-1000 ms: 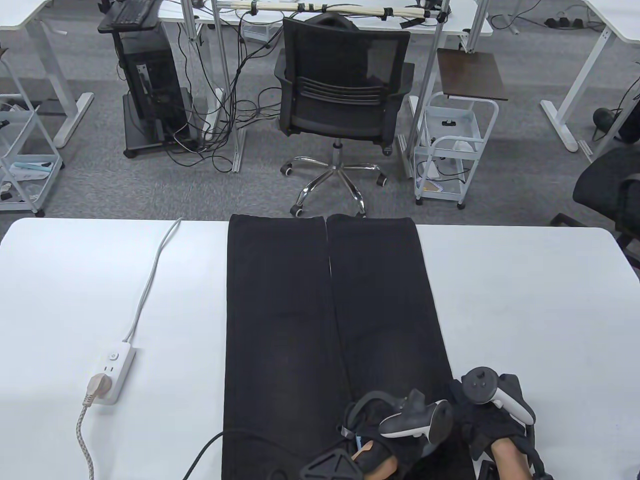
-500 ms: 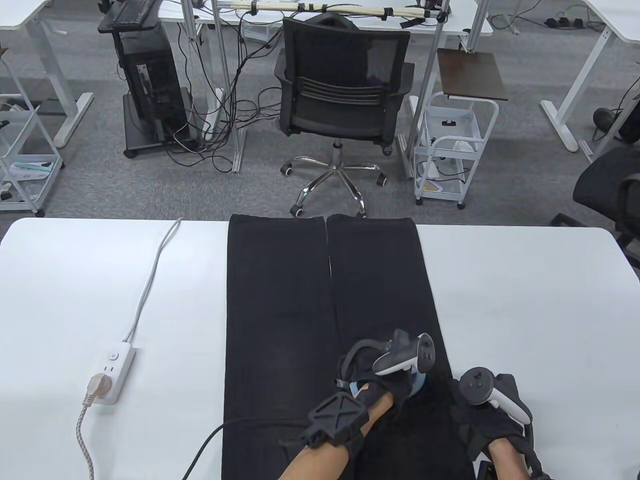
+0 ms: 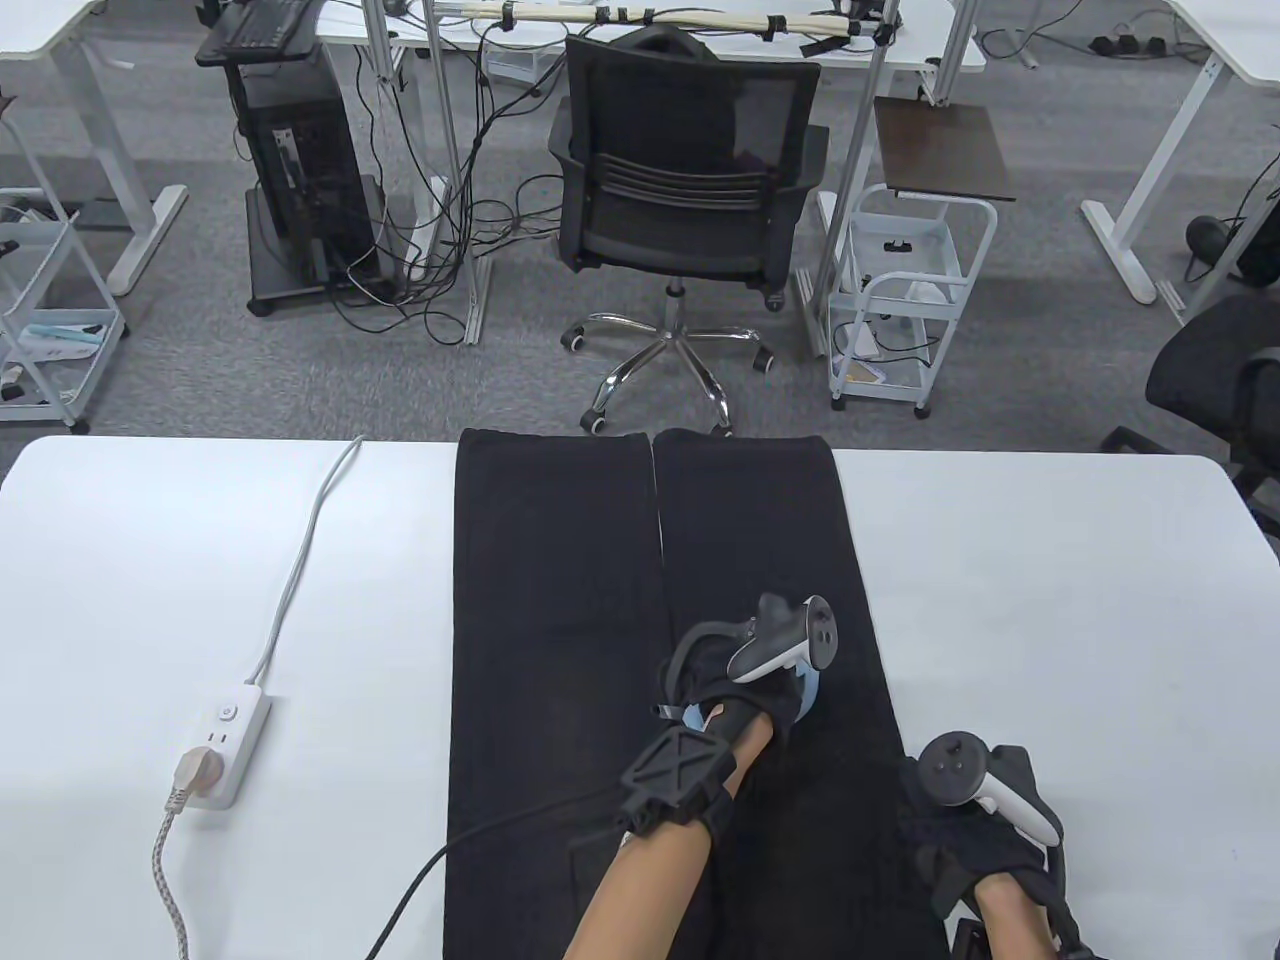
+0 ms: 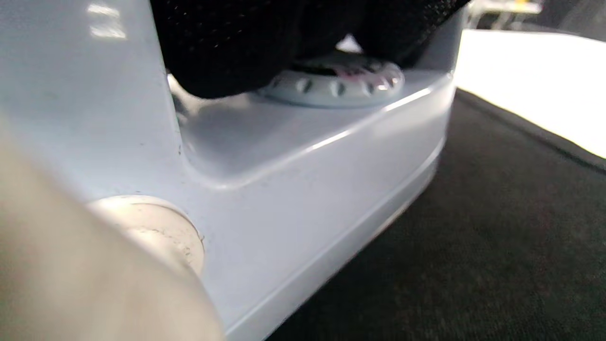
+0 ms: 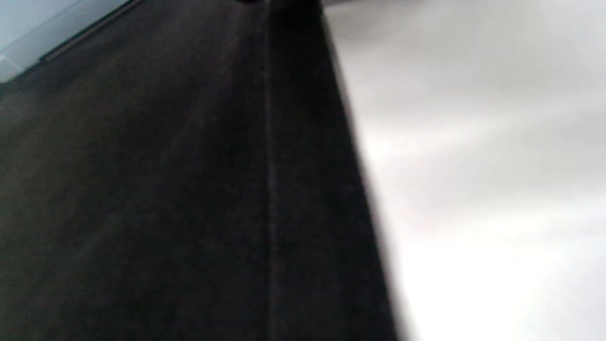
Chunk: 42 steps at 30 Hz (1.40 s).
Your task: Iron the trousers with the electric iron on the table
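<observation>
1. Table view — the black trousers (image 3: pixel 650 640) lie flat along the white table (image 3: pixel 1050 620), hems at the far edge. The left hand (image 3: pixel 735 690) grips the pale-blue iron (image 3: pixel 808 690) on the right-hand trouser leg, about halfway along it; its fingers wrap the handle, though most of the iron is hidden under the glove and tracker. The right hand (image 3: pixel 985 840) rests at the near right edge of the same leg; whether its fingers are spread or curled cannot be told. To do the stroke well, I would run the iron straight along the leg toward the hem while the right hand pins the cloth taut.

2. Left wrist view — the iron's body (image 4: pixel 293 199) sits flat on the dark cloth, its dial (image 4: pixel 331 80) just under the gloved fingers (image 4: pixel 227 47). Keep the sole flat, no tipping onto an edge.

3. Right wrist view — only the trouser side seam (image 5: pixel 270 189) and bare table show; no fingers visible. Mind the black cord (image 3: pixel 480 835) trailing across the left leg — it could drag fresh creases.
</observation>
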{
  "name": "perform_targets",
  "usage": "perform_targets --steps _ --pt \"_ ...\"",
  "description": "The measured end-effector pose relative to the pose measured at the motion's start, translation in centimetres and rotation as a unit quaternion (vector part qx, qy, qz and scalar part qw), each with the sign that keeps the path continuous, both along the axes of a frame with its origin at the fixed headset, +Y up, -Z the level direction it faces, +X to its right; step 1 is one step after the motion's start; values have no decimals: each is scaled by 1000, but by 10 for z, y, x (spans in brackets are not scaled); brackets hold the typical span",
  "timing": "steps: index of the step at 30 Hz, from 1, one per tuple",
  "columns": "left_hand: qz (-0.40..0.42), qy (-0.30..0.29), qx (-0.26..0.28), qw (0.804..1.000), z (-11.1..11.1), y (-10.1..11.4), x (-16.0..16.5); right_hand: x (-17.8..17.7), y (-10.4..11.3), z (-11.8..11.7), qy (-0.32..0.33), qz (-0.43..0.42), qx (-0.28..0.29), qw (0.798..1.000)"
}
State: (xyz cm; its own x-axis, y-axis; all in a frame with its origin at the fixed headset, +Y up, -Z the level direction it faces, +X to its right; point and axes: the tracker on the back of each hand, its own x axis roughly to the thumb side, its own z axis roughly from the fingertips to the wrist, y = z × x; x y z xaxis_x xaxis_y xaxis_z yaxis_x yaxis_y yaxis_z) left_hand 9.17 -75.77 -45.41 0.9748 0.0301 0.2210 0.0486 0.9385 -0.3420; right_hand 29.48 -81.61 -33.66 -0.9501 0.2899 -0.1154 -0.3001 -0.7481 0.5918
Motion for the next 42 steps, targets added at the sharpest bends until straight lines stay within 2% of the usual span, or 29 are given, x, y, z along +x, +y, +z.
perform_targets --steps 3,8,18,22,23,25,29,36,42 --pt "-1 -5 1 1000 10 0 1 0 0 0 -1 0 1 1000" --pt "-4 -47 1 999 43 -1 9 -2 -2 -1 3 10 -3 1000" --pt "-5 -176 -3 984 150 -4 26 3 -1 -2 -3 -7 3 1000" --pt "-8 -212 8 977 176 -4 26 3 -1 -2 -3 -10 4 1000" --pt "-10 -211 15 977 175 -4 26 4 -1 -2 -4 -11 4 1000" --pt "-1 -211 -4 977 170 -4 26 4 -1 -2 -4 -13 4 1000" --pt "-2 -185 -1 983 139 -3 26 5 0 -2 -6 -18 3 1000" --pt "-1 -85 0 996 44 -2 17 3 0 -2 -3 -9 1 1000" --pt "-3 -13 1 1000 -15 0 -1 -1 0 -2 6 6 -1 1000"
